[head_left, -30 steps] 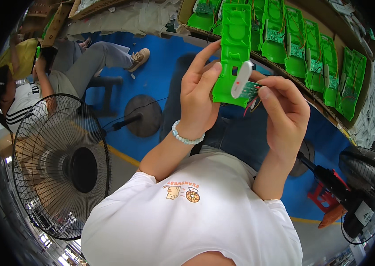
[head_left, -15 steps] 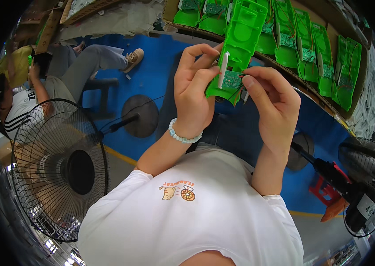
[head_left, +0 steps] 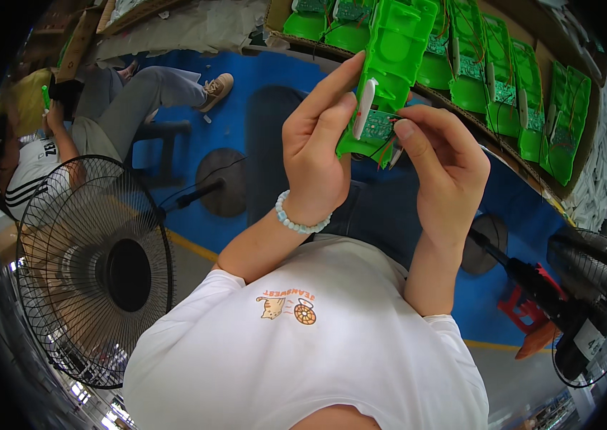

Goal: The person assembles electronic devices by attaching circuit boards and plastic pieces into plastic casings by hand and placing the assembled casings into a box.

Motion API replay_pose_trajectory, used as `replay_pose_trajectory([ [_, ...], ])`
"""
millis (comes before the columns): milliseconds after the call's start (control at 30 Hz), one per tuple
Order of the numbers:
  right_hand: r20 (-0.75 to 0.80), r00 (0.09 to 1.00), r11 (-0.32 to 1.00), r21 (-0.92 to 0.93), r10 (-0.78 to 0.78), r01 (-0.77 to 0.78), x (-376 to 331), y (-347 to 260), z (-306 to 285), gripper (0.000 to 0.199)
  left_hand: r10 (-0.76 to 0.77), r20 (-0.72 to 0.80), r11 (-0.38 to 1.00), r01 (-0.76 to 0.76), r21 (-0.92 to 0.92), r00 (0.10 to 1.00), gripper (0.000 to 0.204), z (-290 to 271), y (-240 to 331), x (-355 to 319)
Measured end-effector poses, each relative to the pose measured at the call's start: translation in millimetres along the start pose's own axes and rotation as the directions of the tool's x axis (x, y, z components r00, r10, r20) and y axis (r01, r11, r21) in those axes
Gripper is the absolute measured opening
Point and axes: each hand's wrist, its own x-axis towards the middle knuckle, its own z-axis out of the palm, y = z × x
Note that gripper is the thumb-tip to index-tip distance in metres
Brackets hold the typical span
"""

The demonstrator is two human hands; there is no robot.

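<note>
My left hand (head_left: 318, 147) grips the left side of a long green plastic housing half (head_left: 396, 46), open side up. Inside its near end lies a small green circuit board (head_left: 377, 127), with a white oblong plastic part (head_left: 366, 99) along the left edge. At the board's right edge, my right hand (head_left: 447, 147) pinches thumb and forefinger together on thin wires (head_left: 391, 123), dark and red. The exact wire ends are hidden by the fingertips. More loose wires hang below the board, near the housing's end.
A cardboard box (head_left: 533, 175) across the top right holds several similar green housings (head_left: 504, 93) with boards and wires. A large black fan (head_left: 99, 272) stands at left, another fan (head_left: 594, 272) at right. A co-worker (head_left: 38, 165) sits at far left. White parts (head_left: 594, 168) lie beside the box.
My left fingers have straightened along the housing's edge, having been more curled before. The housing has shifted slightly; my right hand keeps its pinch at the board's edge.
</note>
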Motion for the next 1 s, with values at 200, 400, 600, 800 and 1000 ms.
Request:
replay_pose_trajectory([
  [200, 0.000, 1.000, 1.000, -0.004, 0.018, -0.018, 2, 1, 0, 0.014, 0.035, -0.028, 0.997, -0.037, -0.062, 0.999, 0.041, -3, -3, -3],
  [400, -0.048, 0.999, 0.999, 0.042, 0.014, -0.012, -1, 4, 2, 0.017, 0.018, 0.000, 0.992, -0.018, -0.123, 1.000, 0.039, -5, 2, -5],
  [600, -0.072, 0.997, 0.999, 0.039, 0.002, 0.001, -1, 0, 6, 0.017, -0.011, -0.006, 0.986, 0.010, -0.167, 1.000, 0.039, -8, 0, -5],
  [800, -0.069, 0.995, 0.997, 0.006, -0.073, 0.074, -4, 3, 9, 0.015, -0.013, -0.040, 0.998, 0.010, -0.064, 0.999, 0.046, -5, 5, -3],
  [1000, -0.048, 0.997, 0.997, 0.032, -0.067, 0.068, -7, 3, 14, 0.015, -0.011, 0.092, 0.975, 0.031, -0.219, 0.996, 0.045, -6, 12, -2],
])
